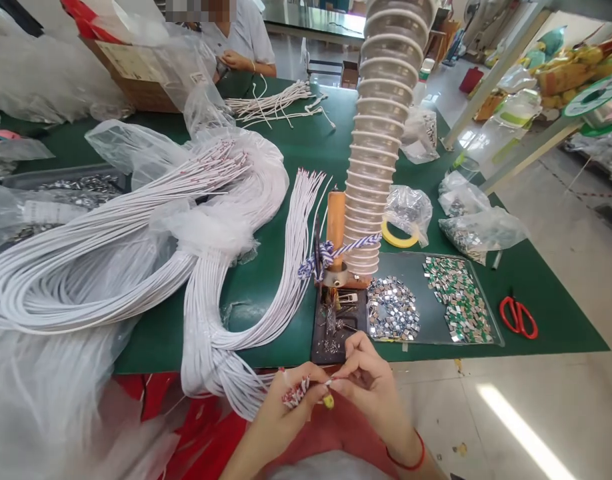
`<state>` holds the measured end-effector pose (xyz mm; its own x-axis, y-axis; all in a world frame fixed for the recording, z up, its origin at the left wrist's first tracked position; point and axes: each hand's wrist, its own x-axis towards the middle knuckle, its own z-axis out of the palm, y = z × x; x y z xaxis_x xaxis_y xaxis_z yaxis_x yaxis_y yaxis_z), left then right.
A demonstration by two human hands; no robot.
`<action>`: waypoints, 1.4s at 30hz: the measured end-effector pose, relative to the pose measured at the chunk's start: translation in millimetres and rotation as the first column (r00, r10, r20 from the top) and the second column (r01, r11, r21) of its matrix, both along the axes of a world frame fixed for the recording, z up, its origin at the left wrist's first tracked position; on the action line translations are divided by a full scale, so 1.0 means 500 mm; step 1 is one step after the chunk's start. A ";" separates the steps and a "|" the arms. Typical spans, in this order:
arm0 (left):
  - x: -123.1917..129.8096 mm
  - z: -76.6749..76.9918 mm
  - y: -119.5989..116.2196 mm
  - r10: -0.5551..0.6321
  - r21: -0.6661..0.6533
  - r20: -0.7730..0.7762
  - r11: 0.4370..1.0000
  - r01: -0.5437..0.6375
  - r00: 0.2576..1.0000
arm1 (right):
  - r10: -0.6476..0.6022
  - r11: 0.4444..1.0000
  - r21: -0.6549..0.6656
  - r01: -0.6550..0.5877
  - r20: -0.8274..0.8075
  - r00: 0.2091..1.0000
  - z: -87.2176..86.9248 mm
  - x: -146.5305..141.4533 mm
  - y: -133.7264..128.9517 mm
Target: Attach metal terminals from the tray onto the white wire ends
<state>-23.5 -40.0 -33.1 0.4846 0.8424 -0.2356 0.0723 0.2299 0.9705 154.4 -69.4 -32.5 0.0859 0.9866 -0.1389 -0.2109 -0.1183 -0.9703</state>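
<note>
My left hand (286, 408) is closed around a bunch of red-tipped white cable ends (296, 393), at the table's front edge. Thumb and fingers of my right hand (370, 388) pinch the tip of one cable (330, 382), where both hands meet. A small yellow piece (329, 401) shows by my left thumb; I cannot make out what it is. Just beyond my hands lies a dark tray (331, 353) with metal bits. Above it, a soldering iron with an orange handle (336, 220) is tied upright with blue-white cord (359, 245).
A ribbed clear hose (379, 133) hangs over the table. Right of the dark tray, small metal connectors (393, 310) and green circuit boards (459, 297) lie on a flat tray, near red scissors (519, 317). Bundled white cables (206, 320) fill the left. Opposite, a person (246, 40) sits.
</note>
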 end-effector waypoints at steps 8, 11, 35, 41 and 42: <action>0.009 0.004 0.009 0.165 0.160 -0.002 0.974 -0.163 0.986 | -0.058 0.982 0.188 0.006 0.271 0.961 0.034 -0.018 -0.005; 0.008 0.008 0.019 0.158 0.201 -0.041 0.969 -0.147 0.987 | -0.104 0.964 0.264 -0.031 0.485 0.868 0.063 0.019 0.001; 0.008 0.006 0.075 0.024 0.052 0.033 0.998 -0.025 0.999 | -0.034 0.999 0.045 0.009 0.590 0.807 0.047 0.135 0.040; 0.019 0.017 0.070 0.147 0.014 0.053 0.989 -0.148 0.988 | 0.160 0.982 0.013 -0.189 0.476 0.865 0.053 0.044 0.035; 0.019 0.017 0.071 0.123 0.025 0.049 0.992 -0.124 0.991 | 0.159 0.983 0.011 -0.184 0.456 0.876 0.049 0.037 0.035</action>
<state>-14.1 -4.6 -24.8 0.3862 0.9026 -0.1903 -0.0007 0.2066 0.9784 173.1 -51.7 -7.9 -0.0441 0.9963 -0.0734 0.2704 -0.0588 -0.9609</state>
